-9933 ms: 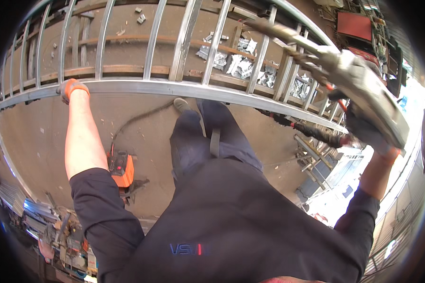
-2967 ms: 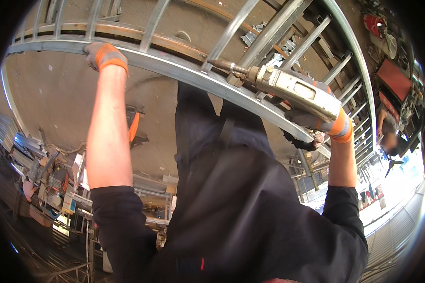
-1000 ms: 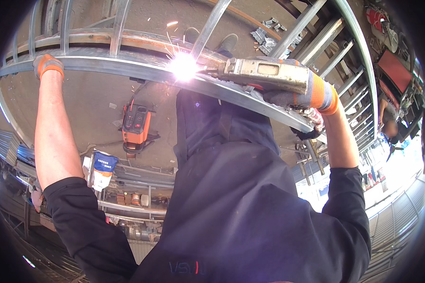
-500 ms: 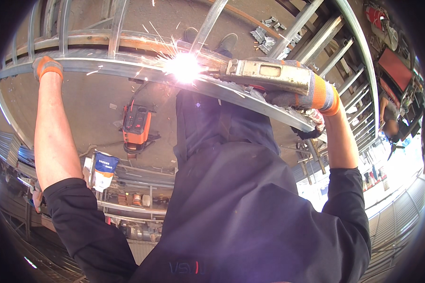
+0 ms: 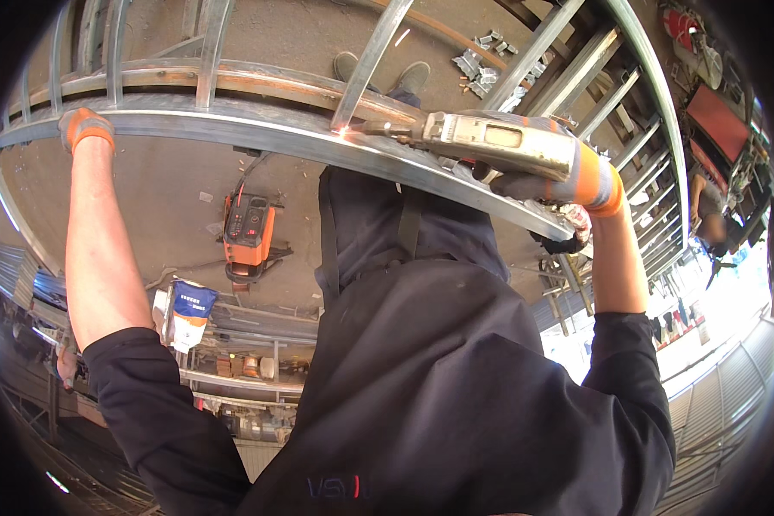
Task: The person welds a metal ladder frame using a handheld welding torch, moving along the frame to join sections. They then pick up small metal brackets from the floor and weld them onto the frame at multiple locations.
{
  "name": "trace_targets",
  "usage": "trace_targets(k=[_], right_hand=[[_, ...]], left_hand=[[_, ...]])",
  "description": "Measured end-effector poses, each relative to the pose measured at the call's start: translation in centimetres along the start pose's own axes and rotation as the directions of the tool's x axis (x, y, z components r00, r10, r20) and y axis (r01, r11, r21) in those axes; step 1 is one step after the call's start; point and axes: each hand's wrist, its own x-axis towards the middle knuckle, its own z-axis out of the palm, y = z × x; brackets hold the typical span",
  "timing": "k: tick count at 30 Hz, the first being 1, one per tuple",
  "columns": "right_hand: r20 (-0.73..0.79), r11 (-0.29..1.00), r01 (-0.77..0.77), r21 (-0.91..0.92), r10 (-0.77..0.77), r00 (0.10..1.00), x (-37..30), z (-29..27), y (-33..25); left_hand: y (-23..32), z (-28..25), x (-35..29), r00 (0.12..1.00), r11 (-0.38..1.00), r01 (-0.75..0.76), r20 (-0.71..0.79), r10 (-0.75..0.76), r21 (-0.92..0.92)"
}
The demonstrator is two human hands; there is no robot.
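Note:
My left hand [image 5: 87, 125], in a grey and orange glove, is wrapped round the long grey steel rail [image 5: 258, 127] at its far left. My right hand [image 5: 568, 172], gloved alike, grips a welding gun [image 5: 496, 140] with a worn cream body. The gun's nozzle points left and lies just above the rail, close to the foot of an upright steel bar [image 5: 371, 64]. A small orange glow [image 5: 344, 131] shows where bar and rail meet. Part of my right fingers is hidden beneath the gun.
An orange and black welding machine [image 5: 249, 232] stands on the floor below the rail. Small metal brackets [image 5: 483, 67] lie in a heap beyond it. More barred steel frames [image 5: 662, 146] stand at right. A blue and white bag [image 5: 190, 311] sits at lower left. Another person [image 5: 712, 211] is at far right.
The bright arc and flying sparks at the joint have gone out, leaving a small glow. The gun has shifted slightly right; my left hand stays in place on the rail.

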Motion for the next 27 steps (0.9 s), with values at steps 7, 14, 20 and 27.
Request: trace_targets(k=[7,14,20,27], right_hand=[[-0.073,0.960,0.277,-0.049,-0.280,0.957,0.9,0.5,-4.6],[-0.064,0.949,0.299,-0.101,-0.306,0.950,10.1,2.4,-7.8],[-0.023,0.995,-0.002,0.097,0.004,1.000,15.0,3.3,-7.8],[-0.001,0.981,-0.004,0.195,0.004,1.000,16.4,4.0,-8.7]], left_hand=[[0.8,1.2,1.4,0.990,0.954,0.137,0.075,-0.122,-0.266],[1.3,-1.2,-1.1,0.976,0.911,0.192,0.165,-0.139,-0.365],[1.0,-2.6,-2.3,0.968,0.890,0.221,0.204,-0.150,-0.398],[0.7,-3.8,-3.3,0.963,0.912,0.156,0.264,-0.054,-0.380]])
